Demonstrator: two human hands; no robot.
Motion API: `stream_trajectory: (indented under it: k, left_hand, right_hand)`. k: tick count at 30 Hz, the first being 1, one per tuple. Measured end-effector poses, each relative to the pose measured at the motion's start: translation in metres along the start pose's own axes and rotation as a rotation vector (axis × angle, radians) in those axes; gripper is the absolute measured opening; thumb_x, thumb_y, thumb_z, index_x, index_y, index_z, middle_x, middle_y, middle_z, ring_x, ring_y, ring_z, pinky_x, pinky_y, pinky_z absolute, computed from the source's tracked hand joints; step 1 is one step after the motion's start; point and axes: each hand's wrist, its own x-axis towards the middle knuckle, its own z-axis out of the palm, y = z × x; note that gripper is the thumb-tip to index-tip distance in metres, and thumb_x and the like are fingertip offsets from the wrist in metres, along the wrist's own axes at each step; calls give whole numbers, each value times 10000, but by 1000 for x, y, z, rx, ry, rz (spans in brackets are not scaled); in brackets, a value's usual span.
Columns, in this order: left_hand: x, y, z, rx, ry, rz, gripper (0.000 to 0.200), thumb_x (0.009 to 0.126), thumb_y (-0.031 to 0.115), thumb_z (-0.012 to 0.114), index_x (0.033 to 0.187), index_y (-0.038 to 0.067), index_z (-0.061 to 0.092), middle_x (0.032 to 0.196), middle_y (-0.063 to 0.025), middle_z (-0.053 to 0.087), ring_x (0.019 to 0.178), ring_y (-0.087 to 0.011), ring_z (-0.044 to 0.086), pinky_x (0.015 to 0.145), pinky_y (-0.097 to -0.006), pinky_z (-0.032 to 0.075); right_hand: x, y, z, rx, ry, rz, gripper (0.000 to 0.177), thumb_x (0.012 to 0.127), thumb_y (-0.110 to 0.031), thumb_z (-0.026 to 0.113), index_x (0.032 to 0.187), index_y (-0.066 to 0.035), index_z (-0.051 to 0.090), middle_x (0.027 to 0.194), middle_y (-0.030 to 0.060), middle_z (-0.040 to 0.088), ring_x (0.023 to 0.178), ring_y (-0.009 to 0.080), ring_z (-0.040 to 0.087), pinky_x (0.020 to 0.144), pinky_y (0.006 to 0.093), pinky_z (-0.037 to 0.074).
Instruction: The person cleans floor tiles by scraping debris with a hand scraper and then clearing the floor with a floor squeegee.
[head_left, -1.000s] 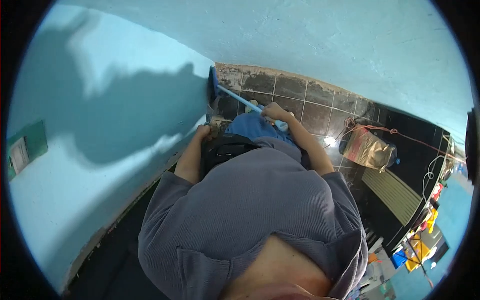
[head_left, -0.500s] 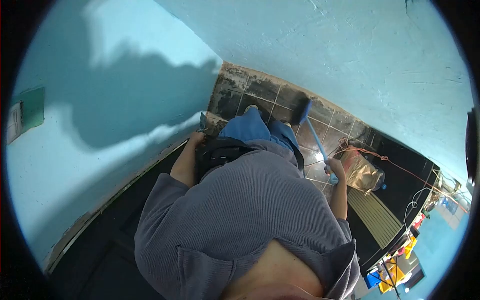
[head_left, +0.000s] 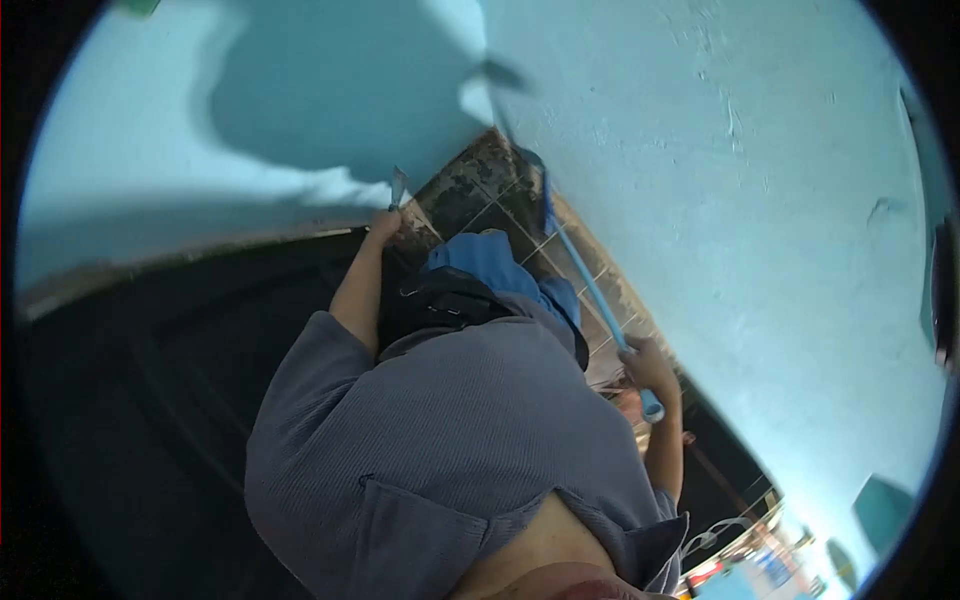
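Note:
My right hand (head_left: 650, 364) is closed round the light blue handle of a broom (head_left: 594, 288), close to its top end. The broom's dark blue head is lifted against the foot of the right wall, close to the corner. My left hand (head_left: 384, 226) grips a small scraper (head_left: 398, 187) with a flat blade that points up and away from me. This hand is held near the left wall, well apart from the broom. Its fingers are small in view, and the scraper's handle is mostly hidden by them.
Light blue walls (head_left: 640, 130) meet at a corner ahead. Dark, stained floor tiles (head_left: 485, 215) lie below it, with my blue-trousered legs over them. A black panelled surface (head_left: 200, 370) fills the left side. Cluttered, blurred items (head_left: 750, 570) show at lower right.
My view has turned to the right. The broom's head has come up toward the corner and the right wall. Both hands keep hold of their tools; the paper bag has mostly left view.

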Motion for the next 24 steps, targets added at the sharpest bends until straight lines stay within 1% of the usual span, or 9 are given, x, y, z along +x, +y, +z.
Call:
stream_trajectory:
  k: [3,4,5,6,8,12,13,17,24]
  left_hand:
    - [56,-72,17,-84,157,151,272,743,155,498,842,-93,549,701,-178,587,644,-316,611,590,-406,473]
    - [-25,-28,7,104,143,233,290,751,180,494,855,-83,553,723,-209,588,657,-329,607,634,-428,467]
    - [15,-75,7,575,59,479,267,793,198,514,898,-46,545,756,-142,579,591,-187,566,487,-322,444]
    - [8,-81,20,200,220,150,279,785,201,525,900,-53,529,742,-120,561,547,-186,558,474,-308,444]
    - [-104,-28,33,-311,362,-2,282,785,200,524,891,-62,510,758,-104,543,548,-191,564,470,-304,451]
    - [-202,-39,71,-412,370,-101,310,795,250,542,872,-51,559,801,-161,591,703,-208,612,530,-316,508]
    - [-226,-46,85,-566,328,-73,314,810,254,525,883,-50,556,834,-152,588,695,-207,610,538,-308,509]
    - [-295,-72,127,-800,256,-110,344,842,292,485,920,-37,550,886,-122,579,709,-199,603,558,-293,508]
    - [-331,-91,151,-903,313,-96,318,858,288,464,887,-11,569,842,-88,576,758,-165,559,575,-289,495]
  right_hand:
    - [53,-34,-15,42,-163,52,500,728,-76,495,1220,-19,426,538,69,496,455,132,498,385,284,383]
    - [81,-26,-15,61,-245,53,536,730,-65,485,1254,-19,382,545,69,498,448,125,493,373,278,379]
    - [111,-18,-15,-18,-251,5,544,729,-53,471,1260,-6,363,549,75,504,430,134,494,373,284,385]
    - [134,-15,-16,-92,-259,-46,551,729,-42,457,1266,8,344,554,81,511,412,144,494,372,290,392]
    - [146,-39,-29,-290,-269,-107,531,727,-43,459,1246,26,363,571,104,530,409,166,508,372,299,400]
    - [187,-21,-41,-668,-229,-365,469,715,-39,469,1174,53,432,625,180,573,429,220,553,386,327,425]
    - [174,-34,-43,-693,-220,-304,219,668,-72,492,833,61,547,727,251,585,693,368,596,628,404,475]
    - [185,-31,-35,-959,-200,-423,213,670,-77,522,843,44,550,852,236,585,840,341,580,710,407,457]
    - [232,-95,60,-1019,-311,-499,228,657,-66,539,842,59,585,789,226,605,759,341,609,636,381,479]
